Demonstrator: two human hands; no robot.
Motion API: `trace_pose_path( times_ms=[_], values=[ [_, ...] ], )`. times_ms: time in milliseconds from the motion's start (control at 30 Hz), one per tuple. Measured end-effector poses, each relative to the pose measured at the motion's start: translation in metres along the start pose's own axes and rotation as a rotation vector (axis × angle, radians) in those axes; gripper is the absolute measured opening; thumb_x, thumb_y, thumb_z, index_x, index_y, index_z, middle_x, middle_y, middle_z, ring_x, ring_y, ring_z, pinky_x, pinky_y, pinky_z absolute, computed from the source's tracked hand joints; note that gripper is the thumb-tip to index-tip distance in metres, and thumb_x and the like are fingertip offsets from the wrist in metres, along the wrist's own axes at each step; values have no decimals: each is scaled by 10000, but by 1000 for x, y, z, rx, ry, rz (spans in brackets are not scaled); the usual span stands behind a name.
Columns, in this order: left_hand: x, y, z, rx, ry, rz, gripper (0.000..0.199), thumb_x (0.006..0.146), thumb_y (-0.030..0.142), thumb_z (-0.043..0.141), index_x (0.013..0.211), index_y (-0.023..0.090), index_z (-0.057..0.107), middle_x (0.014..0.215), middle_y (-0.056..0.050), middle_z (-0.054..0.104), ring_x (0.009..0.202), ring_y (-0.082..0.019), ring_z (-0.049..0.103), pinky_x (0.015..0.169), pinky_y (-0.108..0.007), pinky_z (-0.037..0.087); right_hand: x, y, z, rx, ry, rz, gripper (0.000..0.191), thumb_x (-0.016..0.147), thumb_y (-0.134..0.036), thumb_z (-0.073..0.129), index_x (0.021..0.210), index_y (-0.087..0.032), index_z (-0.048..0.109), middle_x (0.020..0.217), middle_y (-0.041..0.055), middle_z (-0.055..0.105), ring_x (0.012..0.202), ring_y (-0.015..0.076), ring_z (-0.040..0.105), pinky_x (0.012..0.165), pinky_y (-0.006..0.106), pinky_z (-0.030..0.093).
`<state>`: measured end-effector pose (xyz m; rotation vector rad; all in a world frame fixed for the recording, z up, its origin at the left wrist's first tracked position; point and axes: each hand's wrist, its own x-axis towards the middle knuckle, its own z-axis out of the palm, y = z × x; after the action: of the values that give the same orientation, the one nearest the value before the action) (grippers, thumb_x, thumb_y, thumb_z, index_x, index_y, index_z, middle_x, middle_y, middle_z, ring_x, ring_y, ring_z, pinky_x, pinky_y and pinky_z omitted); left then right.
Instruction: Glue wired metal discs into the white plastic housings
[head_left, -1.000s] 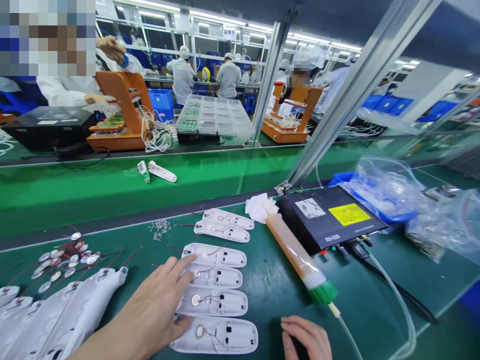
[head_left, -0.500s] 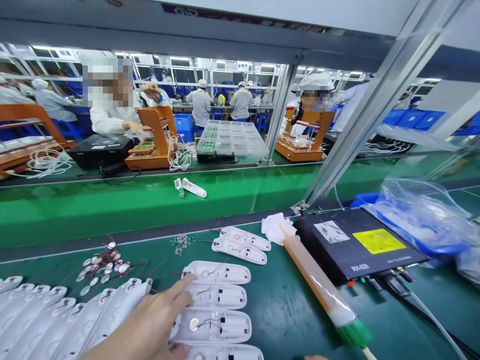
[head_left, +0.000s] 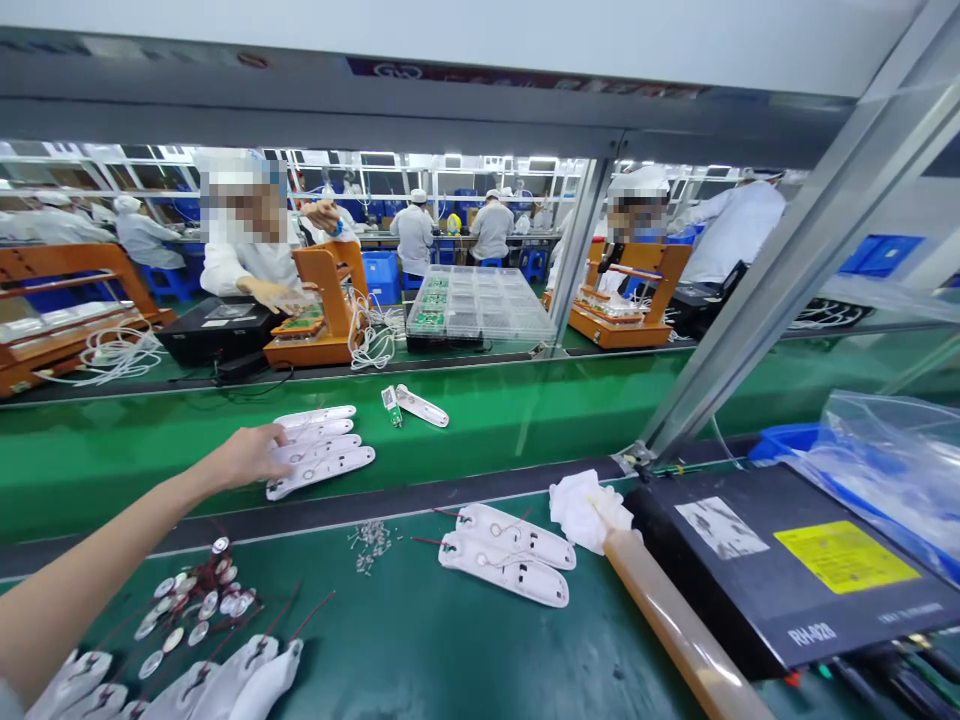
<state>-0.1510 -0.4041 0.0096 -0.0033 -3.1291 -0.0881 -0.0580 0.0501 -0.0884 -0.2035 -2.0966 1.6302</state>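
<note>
Since a second ago, four white shells (head_left: 321, 450) have gone from the near bench, lower middle of the frame, to the green belt (head_left: 487, 430) at middle left, and the camera has tipped upward. The person's left hand (head_left: 247, 455) reaches out over the belt, palm down and fingers loosely spread, resting against the left end of the four shells rather than gripping them. The right hand is out of view.

The four shells lie side by side in a fanned row, each a long, smooth, glossy plastic half-case with rounded ends and a thin wire inside. That batch appears to be handed on. Two more shells (head_left: 510, 553) of the same kind remain on the dark green mat (head_left: 420, 640) at lower middle, and a row of further shells (head_left: 225, 685) with red wires sits at the lower left edge, so more seems left to move. Beside them lies a scatter of small round metal discs (head_left: 191, 610) on red leads. A cloth-tipped amber tube (head_left: 675, 630) slants across the lower right, next to a flat black box (head_left: 780, 570) with a yellow label. Across the belt, a person in white works at an orange fixture (head_left: 322, 310).
</note>
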Motion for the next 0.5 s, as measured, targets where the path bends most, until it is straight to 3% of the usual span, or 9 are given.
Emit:
trace_pose_path(
  times_ms=[67, 133, 233, 333, 500],
  values=[
    [16, -7, 7, 5, -6, -19, 183, 666, 354, 561, 745, 190, 536, 610, -3, 583, 625, -187, 576, 584, -245, 406, 31, 12, 9, 25, 5, 23, 377, 884, -517, 438, 1045, -199, 560, 1062, 80, 548, 914, 171, 529, 794, 358, 458],
    [28, -8, 9, 3, -5, -26, 199, 708, 336, 582, 803, 164, 554, 781, -37, 617, 723, -183, 585, 651, -266, 435, 50, 22, 12, 41, 4, 42, 358, 874, -531, 449, 1011, -225, 574, 1018, 67, 569, 907, 183, 535, 764, 350, 464],
    [36, 7, 4, -16, 19, -18, 247, 789, 306, 576, 969, 140, 543, 1080, -98, 546, 870, -178, 553, 746, -315, 448, 62, 33, 10, 56, -7, 66, 334, 865, -525, 473, 986, -234, 585, 973, 56, 587, 901, 192, 543, 744, 350, 470],
    [26, 55, 0, -77, 16, 98, 328, 845, 296, 523, 1128, 139, 476, 1166, -108, 477, 880, -177, 536, 763, -346, 451, 63, 40, 8, 65, -26, 81, 310, 866, -512, 482, 965, -238, 589, 957, 53, 591, 888, 187, 546, 731, 341, 475],
    [-16, 168, 18, -238, -244, 656, 282, 782, 329, 606, 1057, 278, 573, 1031, 17, 540, 805, -115, 564, 721, -203, 449, 52, 38, 5, 55, -58, 72, 336, 884, -515, 444, 940, -217, 589, 948, 57, 586, 851, 166, 545, 729, 326, 471]
  ],
)
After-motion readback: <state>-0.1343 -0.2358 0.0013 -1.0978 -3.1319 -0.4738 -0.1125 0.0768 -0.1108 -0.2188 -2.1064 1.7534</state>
